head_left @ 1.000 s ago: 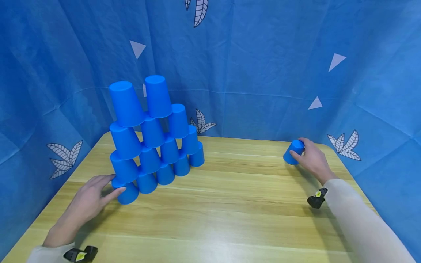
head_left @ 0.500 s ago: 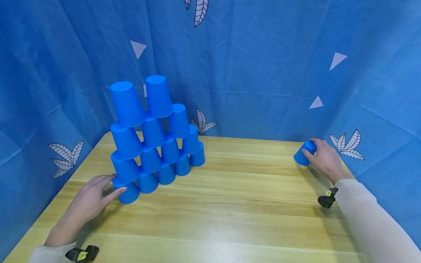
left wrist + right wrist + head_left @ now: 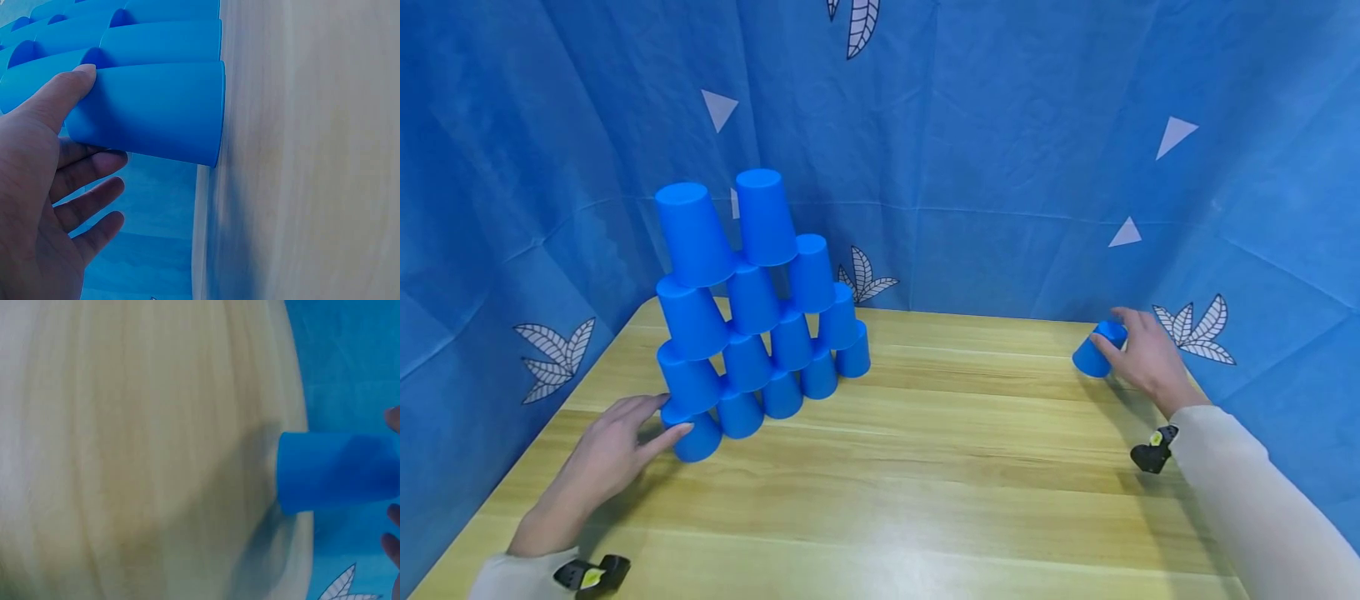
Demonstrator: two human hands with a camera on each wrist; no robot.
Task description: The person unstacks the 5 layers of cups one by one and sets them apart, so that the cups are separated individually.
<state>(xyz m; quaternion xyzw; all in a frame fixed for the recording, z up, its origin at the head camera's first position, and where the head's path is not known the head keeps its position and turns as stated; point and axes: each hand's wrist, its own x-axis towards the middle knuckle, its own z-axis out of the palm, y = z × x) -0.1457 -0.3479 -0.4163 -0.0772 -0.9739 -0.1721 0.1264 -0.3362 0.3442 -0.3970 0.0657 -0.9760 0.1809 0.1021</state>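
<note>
Backdrop: we see blue cloth printed with pale leaves and triangles, hanging behind and beside the table.
Tabletop: we have a light wooden table, its flat surface giving the cup rims an even footing.
Cup wall: our blue stack stands at the left in rows of five, four, three and two, every cup mouth down, presumably so that each wide rim can bridge two narrow bases beneath.
Left hand: we find the left hand at the nearest bottom cup, thumb and forefinger gripping its narrow end, the other fingers spread clear of it; we judge this a steadying hold, since that corner carries the cups above.
Right hand: the right hand brackets the lone cup from above, thumb on one side and fingers on the other; we cannot tell whether they press on it.
Lone cup: it appears to stand mouth down near the table's far right corner, well apart from the stack, perhaps to keep it from jostling the rows.
</note>
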